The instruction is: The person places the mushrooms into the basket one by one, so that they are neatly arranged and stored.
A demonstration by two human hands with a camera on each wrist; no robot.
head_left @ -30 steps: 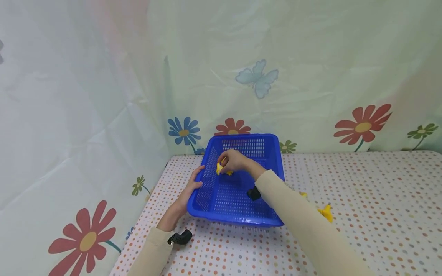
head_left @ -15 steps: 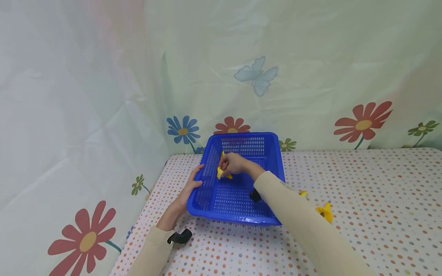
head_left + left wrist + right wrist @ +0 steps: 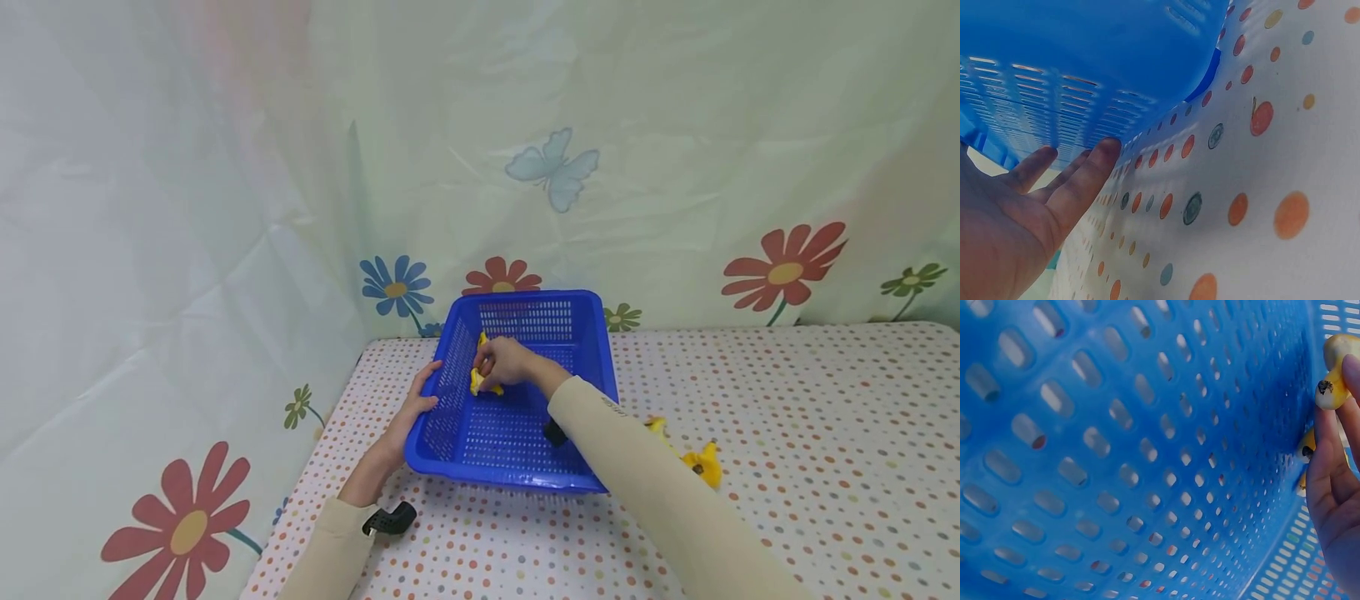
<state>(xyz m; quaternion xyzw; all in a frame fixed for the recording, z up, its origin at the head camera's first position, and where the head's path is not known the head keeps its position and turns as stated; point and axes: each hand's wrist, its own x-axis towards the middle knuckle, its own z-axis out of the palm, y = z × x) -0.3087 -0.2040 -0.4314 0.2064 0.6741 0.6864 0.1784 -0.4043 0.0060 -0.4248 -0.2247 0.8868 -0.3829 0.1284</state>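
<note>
A blue perforated plastic basket (image 3: 517, 479) stands on the table. Inside it, by the left wall, my right hand (image 3: 512, 362) pinches a small yellow banana-like fruit (image 3: 476, 382) between thumb and fingers. The right wrist view shows this fruit's pale tip with a black mark. More yellow fruit (image 3: 1307, 445) lies just below the hand, partly hidden by the fingers. Outside the basket, my left hand (image 3: 411, 412) rests against its left side, fingers extended. In the left wrist view those fingers (image 3: 1088, 178) touch the slotted wall from below.
To the right of the basket, yellow fruit (image 3: 703, 465) lies on the dotted tablecloth (image 3: 825, 417), and another yellow piece (image 3: 657, 427) is partly behind the right sleeve (image 3: 637, 467). A flower-patterned curtain (image 3: 660, 167) hangs behind the table and along the left.
My right hand has moved slightly down within the basket, still holding the yellow fruit. The left hand stays against the basket's side.
</note>
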